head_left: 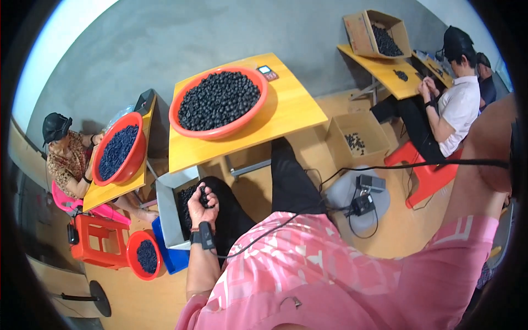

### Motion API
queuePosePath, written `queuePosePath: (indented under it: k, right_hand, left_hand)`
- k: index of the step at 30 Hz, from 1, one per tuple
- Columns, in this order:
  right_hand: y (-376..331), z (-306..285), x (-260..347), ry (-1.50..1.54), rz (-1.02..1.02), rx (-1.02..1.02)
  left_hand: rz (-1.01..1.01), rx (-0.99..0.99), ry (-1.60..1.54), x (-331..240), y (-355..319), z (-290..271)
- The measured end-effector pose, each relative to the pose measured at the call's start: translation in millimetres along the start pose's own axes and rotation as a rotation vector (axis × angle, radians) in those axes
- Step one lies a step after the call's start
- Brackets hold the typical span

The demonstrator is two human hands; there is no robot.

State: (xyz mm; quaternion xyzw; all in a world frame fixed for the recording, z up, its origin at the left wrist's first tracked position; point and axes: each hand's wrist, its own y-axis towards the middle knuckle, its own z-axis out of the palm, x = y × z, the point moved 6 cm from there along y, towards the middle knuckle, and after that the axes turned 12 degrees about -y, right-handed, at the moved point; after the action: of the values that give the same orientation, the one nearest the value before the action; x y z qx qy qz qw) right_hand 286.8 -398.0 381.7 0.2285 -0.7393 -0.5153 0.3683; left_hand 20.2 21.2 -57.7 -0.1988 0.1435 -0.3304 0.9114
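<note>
My left hand (pixel 203 204) is curled palm up around some small black round pieces (pixel 204 196). It is just over the right side of a grey open box (pixel 166 199), beside my dark-trousered leg. Similar black pieces (pixel 186 208) lie in that box, partly hidden by my hand and leg. A dark band with a small device (pixel 207 235) is on my left wrist. My right arm rises bent at the right edge, and its hand is out of the picture. In front of me a large red basin (pixel 257 116) heaped with black round pieces (pixel 219 100) stands on a yellow table (pixel 291 110).
A phone (pixel 268 72) lies behind the basin. Co-workers sit at yellow tables left and right. A cardboard box (pixel 360 151), a red stool (pixel 434 173), a blue tray (pixel 168 247) and a small red basin (pixel 132 254) are on the floor. A black cable (pixel 418 163) crosses my front.
</note>
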Motion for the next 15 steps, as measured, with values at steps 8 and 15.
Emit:
queuePosePath:
  k: [8,15]
  right_hand:
    - [-5,-13,-1,-0.082,0.045,-0.033]
    - [10,-15,-12,-0.154,0.035,-0.039]
  left_hand:
    - [0.014,-0.043,0.011,1,-2,-3]
    - [0.022,-0.041,-0.007,0,-3,-6]
